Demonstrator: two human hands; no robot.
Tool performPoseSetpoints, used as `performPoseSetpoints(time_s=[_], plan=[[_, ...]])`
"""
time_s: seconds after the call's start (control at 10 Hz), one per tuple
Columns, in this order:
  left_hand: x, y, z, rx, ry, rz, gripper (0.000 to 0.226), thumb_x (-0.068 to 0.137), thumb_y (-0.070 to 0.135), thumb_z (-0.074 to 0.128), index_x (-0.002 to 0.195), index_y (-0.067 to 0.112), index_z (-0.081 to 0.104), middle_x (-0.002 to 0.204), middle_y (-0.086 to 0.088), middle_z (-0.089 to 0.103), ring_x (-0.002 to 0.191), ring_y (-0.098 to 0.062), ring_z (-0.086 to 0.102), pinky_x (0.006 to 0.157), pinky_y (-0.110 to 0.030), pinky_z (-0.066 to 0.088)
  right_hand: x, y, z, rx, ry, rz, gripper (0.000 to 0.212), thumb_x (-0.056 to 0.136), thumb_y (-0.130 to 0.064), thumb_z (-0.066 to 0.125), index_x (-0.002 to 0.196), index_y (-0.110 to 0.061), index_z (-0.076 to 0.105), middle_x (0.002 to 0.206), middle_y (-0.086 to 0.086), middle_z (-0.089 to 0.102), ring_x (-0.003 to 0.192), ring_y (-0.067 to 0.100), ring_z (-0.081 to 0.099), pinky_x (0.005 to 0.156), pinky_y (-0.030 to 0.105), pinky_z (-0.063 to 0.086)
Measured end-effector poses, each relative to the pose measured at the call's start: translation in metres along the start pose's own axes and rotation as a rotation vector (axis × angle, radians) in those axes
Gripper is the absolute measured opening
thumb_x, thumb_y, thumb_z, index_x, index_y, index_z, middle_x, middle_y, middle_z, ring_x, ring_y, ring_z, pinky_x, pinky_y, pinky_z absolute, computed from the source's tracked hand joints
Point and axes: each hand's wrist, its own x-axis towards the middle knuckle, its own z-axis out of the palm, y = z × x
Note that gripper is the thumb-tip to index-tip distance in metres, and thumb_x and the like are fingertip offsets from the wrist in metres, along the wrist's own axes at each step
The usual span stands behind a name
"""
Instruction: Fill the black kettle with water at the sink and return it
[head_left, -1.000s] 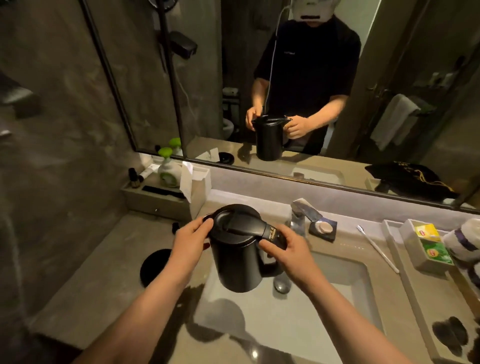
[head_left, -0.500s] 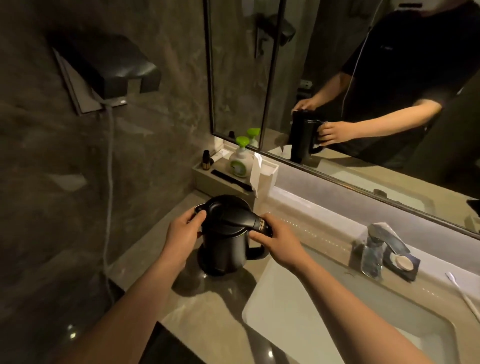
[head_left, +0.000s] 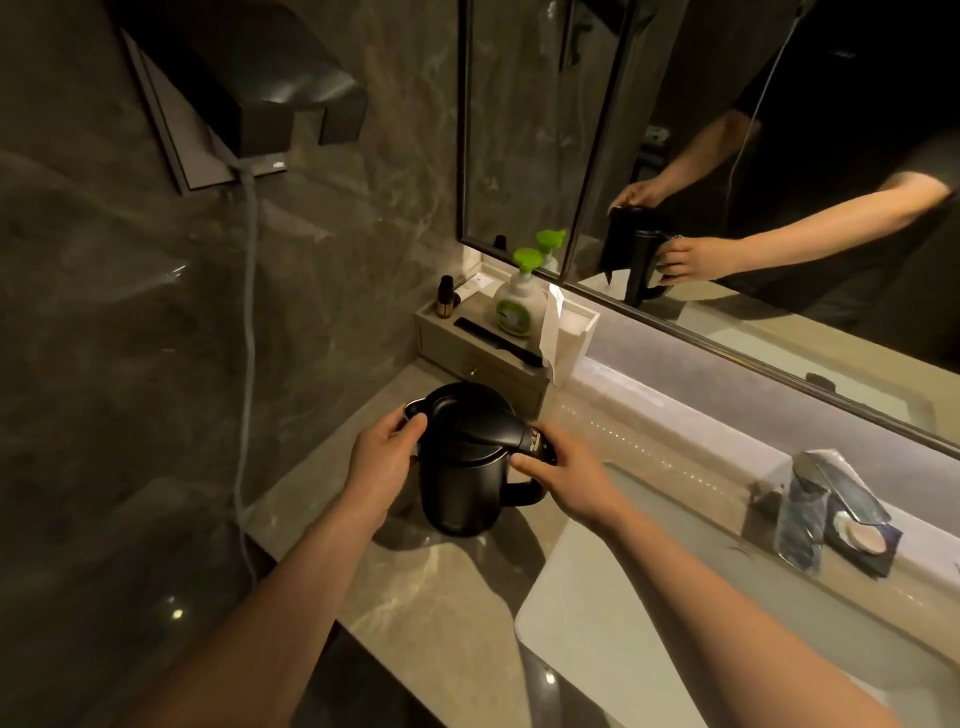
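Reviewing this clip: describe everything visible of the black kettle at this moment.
The black kettle is matte, rounded, lid closed, with a loop handle on its right side. It stands upright on the stone counter, left of the sink. The left hand touches its spout side; the right hand grips the handle top. The mirror shows its reflection.

**No legible text**

Gold print sits on the black kettle's (head_left: 470, 457) handle top, beside the right hand (head_left: 563, 475), too blurred to read. A small pale mark on the wall-mounted dryer base (head_left: 260, 156), far left, and the soap bottle's (head_left: 514, 309) green label are equally unreadable.
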Motion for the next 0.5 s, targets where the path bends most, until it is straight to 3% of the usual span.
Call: performPoseSetpoints(time_s=[0.1,0.3,0.4,0.5], plan=[[0.001,0.003,-0.001,0.019,-0.017,0.001,0.024,0.09,0.028,0.054,0.095,0.047,0.069,0.095,0.019,0.071,0.09,0.002,0.063,0.076,-0.029,0.05,0.002,-0.001,0.0,-0.017,-0.001,0.001,0.021,0.087,-0.03,0.069,0.106,-0.029,0.06,0.085,-0.013,0.061,0.077,0.004,0.058,0.071,0.025,0.046],[-0.002,0.001,-0.001,0.061,-0.026,0.037,0.02,0.092,0.03,0.053,0.093,0.042,0.069,0.093,0.016,0.071,0.088,0.002,0.063,0.079,-0.033,0.052,0.001,-0.003,-0.001,-0.082,-0.034,0.021,0.025,0.089,-0.036,0.066,0.11,-0.027,0.058,0.089,-0.013,0.06,0.081,0.007,0.057,0.073,0.028,0.045],[-0.005,0.006,0.0,0.073,-0.003,0.028,0.019,0.095,0.033,0.049,0.096,0.038,0.067,0.098,0.011,0.069,0.096,-0.005,0.061,0.08,-0.031,0.049,-0.005,-0.015,-0.004,-0.135,-0.061,0.085,0.042,0.09,-0.04,0.065,0.128,-0.028,0.052,0.107,-0.009,0.061,0.098,0.013,0.059,0.088,0.036,0.051],[-0.026,-0.016,-0.007,0.044,0.105,-0.062,0.026,0.096,0.032,0.047,0.116,0.025,0.062,0.112,0.004,0.064,0.104,-0.016,0.059,0.085,-0.032,0.047,-0.022,-0.028,-0.023,-0.111,0.159,0.084,0.048,0.09,-0.043,0.064,0.134,-0.028,0.051,0.113,-0.006,0.059,0.107,0.014,0.059,0.091,0.033,0.05]])
